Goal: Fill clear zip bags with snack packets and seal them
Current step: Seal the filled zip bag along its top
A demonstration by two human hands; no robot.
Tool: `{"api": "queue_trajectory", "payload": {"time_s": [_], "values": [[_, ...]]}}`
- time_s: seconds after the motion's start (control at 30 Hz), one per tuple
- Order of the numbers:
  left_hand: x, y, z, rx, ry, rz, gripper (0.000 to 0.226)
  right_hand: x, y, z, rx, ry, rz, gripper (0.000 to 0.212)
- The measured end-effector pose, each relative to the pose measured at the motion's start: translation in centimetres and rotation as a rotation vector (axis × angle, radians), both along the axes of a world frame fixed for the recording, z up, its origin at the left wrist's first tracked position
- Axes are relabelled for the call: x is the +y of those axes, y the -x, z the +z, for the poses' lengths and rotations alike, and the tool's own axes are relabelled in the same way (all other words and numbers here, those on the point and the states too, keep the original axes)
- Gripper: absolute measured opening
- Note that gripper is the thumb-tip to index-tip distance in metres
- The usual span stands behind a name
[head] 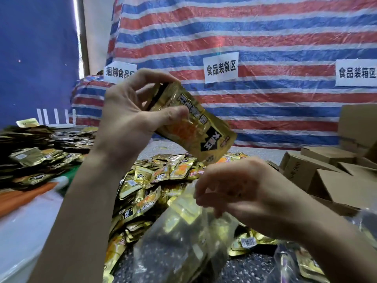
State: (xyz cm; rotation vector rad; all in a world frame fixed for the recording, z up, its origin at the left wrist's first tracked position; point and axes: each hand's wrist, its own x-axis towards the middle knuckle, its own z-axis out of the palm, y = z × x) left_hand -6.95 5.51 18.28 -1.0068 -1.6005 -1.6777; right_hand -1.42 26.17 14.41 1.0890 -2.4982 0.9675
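The left hand [130, 111] is raised at 10 o'clock from frame centre; its thumb lies across the printed face of a gold foil snack packet [193, 125] with black and orange print, and its fingers curl over the packet's top edge, so the grip is closed round the packet; the packet is held in the air, tilted, its lower end pointing toward 4 o'clock; a dark edge at its top suggests more than one packet in the grip, but the count cannot be told. The right hand [240, 190] sits lower, at 4 o'clock; its fingertips are bunched and pinch the upper rim of a clear plastic zip bag [183, 231] – motion blur hides the exact finger placement. The bag hangs toward 6 o'clock; gold packets show through its wall. Behind and beneath the bag, a heap of loose gold snack packets [159, 180] covers the grey speckled table [255, 264]. At 9 o'clock lies a darker pile of packets [30, 156]; beyond it stands a white router with upright antennas [57, 119]. At 3 o'clock – brown cardboard boxes [326, 170], stacked. A red, white and blue striped tarpaulin [244, 37] fills the background at 12 o'clock; white paper signs [221, 67] with black characters are fixed to it.
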Motion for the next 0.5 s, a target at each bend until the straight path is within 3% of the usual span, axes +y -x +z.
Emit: {"api": "queue_trajectory", "payload": {"time_s": [0.13, 0.37, 0.5], "values": [[0.3, 0.0, -0.2, -0.035, 0.044, -0.044, 0.04, -0.1, -0.5, 0.2, 0.102, -0.001, -0.029, 0.01], [0.8, -0.4, -0.2, -0.074, 0.078, -0.025, 0.038, 0.7, -1.2, 1.0, 0.084, -0.028, -0.009, 0.034], [0.5, -1.1, 0.3, -0.082, 0.035, -0.047, 0.038, 1.4, -0.9, 1.3, 0.285, -0.03, -0.032, 0.034]]}}
